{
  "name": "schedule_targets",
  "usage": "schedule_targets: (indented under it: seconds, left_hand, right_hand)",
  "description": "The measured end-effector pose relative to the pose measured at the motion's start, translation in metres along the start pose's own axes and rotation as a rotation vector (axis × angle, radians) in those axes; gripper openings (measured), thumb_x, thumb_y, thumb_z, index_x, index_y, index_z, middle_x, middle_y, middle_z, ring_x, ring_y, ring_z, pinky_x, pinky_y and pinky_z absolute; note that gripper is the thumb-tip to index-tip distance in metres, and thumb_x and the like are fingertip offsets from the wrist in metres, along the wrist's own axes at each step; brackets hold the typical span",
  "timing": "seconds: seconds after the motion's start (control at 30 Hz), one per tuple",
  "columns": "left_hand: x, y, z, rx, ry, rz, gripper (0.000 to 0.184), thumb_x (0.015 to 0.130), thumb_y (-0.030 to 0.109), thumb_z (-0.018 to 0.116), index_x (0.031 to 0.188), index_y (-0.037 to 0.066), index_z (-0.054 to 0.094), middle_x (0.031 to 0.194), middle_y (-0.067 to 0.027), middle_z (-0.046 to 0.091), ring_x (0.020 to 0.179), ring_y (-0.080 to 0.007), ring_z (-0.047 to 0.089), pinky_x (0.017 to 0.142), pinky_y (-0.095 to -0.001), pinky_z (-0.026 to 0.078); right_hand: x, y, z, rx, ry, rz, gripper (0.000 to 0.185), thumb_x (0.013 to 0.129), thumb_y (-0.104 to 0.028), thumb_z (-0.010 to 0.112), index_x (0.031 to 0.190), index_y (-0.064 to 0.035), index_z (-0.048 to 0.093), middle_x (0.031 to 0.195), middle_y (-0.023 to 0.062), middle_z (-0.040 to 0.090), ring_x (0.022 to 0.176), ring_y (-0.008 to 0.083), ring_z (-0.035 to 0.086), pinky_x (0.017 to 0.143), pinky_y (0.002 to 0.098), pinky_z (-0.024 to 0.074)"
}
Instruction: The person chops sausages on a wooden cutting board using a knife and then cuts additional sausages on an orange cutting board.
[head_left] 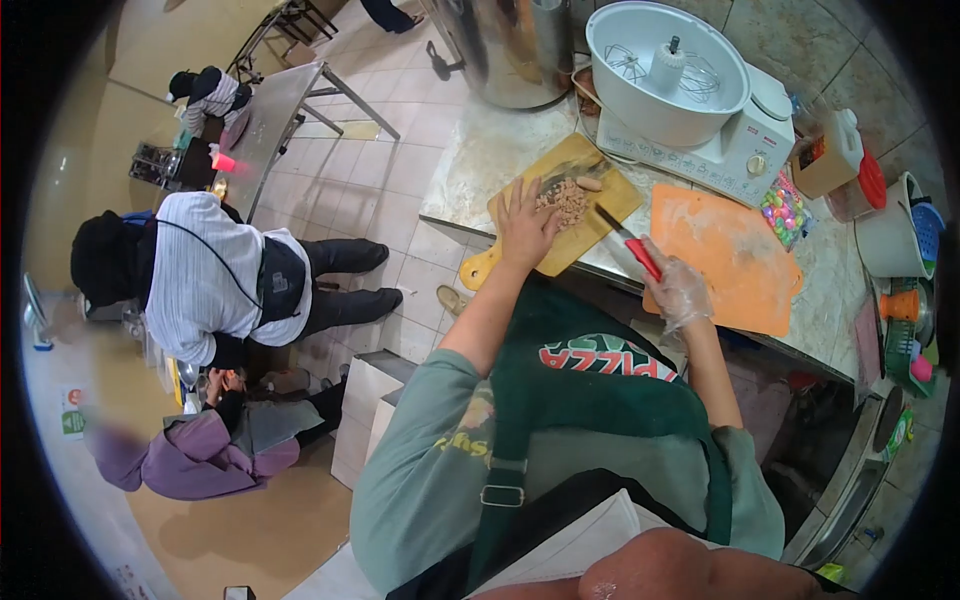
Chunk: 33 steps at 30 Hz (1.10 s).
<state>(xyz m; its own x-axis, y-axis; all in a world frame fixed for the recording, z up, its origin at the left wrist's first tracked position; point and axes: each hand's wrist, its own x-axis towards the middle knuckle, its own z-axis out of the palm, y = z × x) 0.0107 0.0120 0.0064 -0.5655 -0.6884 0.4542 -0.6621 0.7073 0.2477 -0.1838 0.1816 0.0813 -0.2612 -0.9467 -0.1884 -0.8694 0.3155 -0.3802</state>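
yellow board point(611, 176), one: laid aslant on the surface point(462, 168), its grip end jutting past the near edge, perhaps so that it is easy to reach and turn. chopped pieces point(566, 205), pale brown, one heap: on the board, gathered about its middle, which probably keeps them within reach of the blade and away from the rim. uncut piece point(589, 184), one: at the heap's far side. left hand point(525, 226), bare: palm down over the board, fingers spread beside the heap, pinching nothing; seemingly set there to steady board and pieces, though how hard it presses one cannot tell. right hand point(680, 291), in a clear glove: fingers closed round the red handle of the knife point(640, 254), the glove likely meant to keep skin off the food. knife: blade slanted towards the heap, at its right side, a hold that seems to suit short strokes; whether the edge touches the wood one cannot tell. orange board point(722, 262), one, smeared with white: flat beside the yellow one, apparently as a second work area. mixer point(690, 160), white, with bowl point(620, 100): beyond both boards, whisks inside, presumably set back to leave elbow room. bag of sweets point(786, 212): at the orange board's far corner, near the mixer.
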Motion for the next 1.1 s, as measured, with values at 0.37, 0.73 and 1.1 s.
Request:
schedule_targets:
  seconds: [0.37, 0.73, 1.1]
  left_hand:
    - [0.077, 0.048, 0.054, 0.042, -0.533, 0.061, 0.025, 0.079, 0.015, 0.043, 0.096, 0.011, 0.061, 0.105, -0.0089, 0.054, 0.104, -0.0259, 0.046, 0.095, -0.0560, 0.025]
    - [0.069, 0.032, 0.036, -0.446, -0.013, 0.039, 0.022, 0.075, 0.010, 0.055, 0.096, 0.007, 0.060, 0.095, -0.0116, 0.056, 0.092, -0.0285, 0.051, 0.081, -0.0359, 0.041]
    - [-0.021, -0.022, -0.042, -0.655, 0.425, -0.504, 0.022, 0.079, 0.009, 0.056, 0.099, 0.002, 0.059, 0.085, -0.0134, 0.057, 0.072, -0.0232, 0.057, 0.066, -0.0305, 0.046]
  right_hand:
    - [-0.041, 0.072, 0.007, 0.036, 0.160, 0.314, 0.047, 0.082, -0.027, 0.050, 0.127, -0.0163, 0.041, 0.091, 0.0210, 0.058, 0.081, 0.0362, 0.057, 0.069, 0.0435, 0.0448]
    - [0.005, 0.068, 0.021, -0.326, 0.438, 0.158, 0.050, 0.074, -0.020, 0.060, 0.121, -0.0130, 0.045, 0.116, 0.0170, 0.048, 0.109, 0.0321, 0.045, 0.089, 0.0362, 0.0394]
    - [0.095, -0.093, 0.075, -0.335, 0.056, -0.862, 0.045, 0.081, -0.034, 0.047, 0.124, -0.0207, 0.043, 0.137, 0.0045, 0.031, 0.129, 0.0262, 0.022, 0.103, 0.0532, 0.0101]
